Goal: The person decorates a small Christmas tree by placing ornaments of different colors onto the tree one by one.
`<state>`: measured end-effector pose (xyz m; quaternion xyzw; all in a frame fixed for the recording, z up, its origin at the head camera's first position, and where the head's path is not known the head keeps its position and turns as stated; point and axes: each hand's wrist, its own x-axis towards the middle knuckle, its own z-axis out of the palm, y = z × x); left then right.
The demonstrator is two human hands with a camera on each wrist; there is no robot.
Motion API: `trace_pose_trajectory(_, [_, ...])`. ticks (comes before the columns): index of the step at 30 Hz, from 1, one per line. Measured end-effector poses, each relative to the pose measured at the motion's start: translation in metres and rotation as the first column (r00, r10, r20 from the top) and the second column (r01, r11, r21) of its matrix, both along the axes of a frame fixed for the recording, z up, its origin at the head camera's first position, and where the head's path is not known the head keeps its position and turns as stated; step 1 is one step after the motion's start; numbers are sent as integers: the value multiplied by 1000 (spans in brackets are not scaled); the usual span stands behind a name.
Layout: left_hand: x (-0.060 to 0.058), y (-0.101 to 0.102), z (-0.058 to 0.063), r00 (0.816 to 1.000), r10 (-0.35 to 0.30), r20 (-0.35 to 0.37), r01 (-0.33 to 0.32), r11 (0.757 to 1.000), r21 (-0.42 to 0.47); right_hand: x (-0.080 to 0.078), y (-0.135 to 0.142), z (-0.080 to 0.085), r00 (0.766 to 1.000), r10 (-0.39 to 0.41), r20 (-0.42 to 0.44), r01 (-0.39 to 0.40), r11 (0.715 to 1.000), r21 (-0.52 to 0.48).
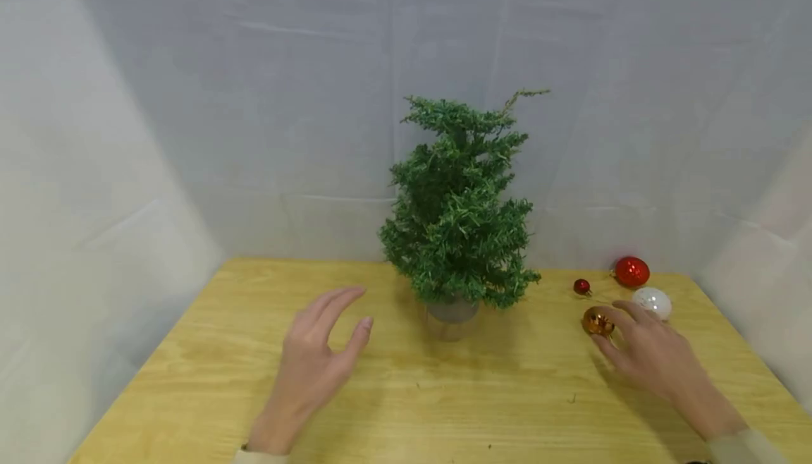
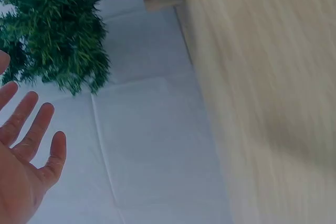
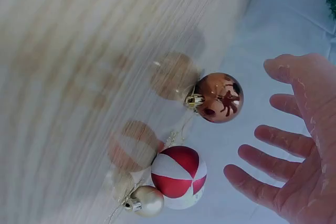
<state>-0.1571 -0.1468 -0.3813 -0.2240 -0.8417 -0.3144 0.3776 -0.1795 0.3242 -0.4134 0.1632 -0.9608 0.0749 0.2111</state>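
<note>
A small green artificial Christmas tree (image 1: 459, 217) in a pale pot (image 1: 452, 317) stands on the wooden table. My right hand (image 1: 653, 348) is at a shiny copper bauble (image 1: 595, 321) on the right side. In the right wrist view its fingers (image 3: 283, 142) are spread, with a gap between them and the copper bauble (image 3: 223, 98). My left hand (image 1: 312, 358) is held left of the tree with fingers parted and nothing in it. In the left wrist view the tree (image 2: 52, 30) appears beyond that hand's fingers (image 2: 38, 129).
Near the copper bauble lie a small red bauble (image 1: 581, 286), a larger red one (image 1: 631, 271) and a white one (image 1: 656, 302). The right wrist view also shows a red-and-white striped bauble (image 3: 176, 174) and a cream bauble (image 3: 151, 202). White cloth (image 1: 304, 132) hangs behind the table (image 1: 406, 407).
</note>
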Motion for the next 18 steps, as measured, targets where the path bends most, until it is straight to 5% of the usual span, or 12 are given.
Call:
trace_pose_trajectory(5, [-5, 15, 7, 999, -46, -13, 46, 998, 38, -10, -2, 1, 999, 29, 40, -30, 999, 13])
trace_pose_trajectory(12, [-17, 35, 11, 972, -164, -168, 178, 981, 74, -19, -1, 0, 994, 58, 93, -63, 997, 45])
trace_pose_trajectory(18, [-23, 49, 13, 963, -197, -184, 211, 976, 62, -25, -2, -6, 983, 57, 174, -65, 997, 37])
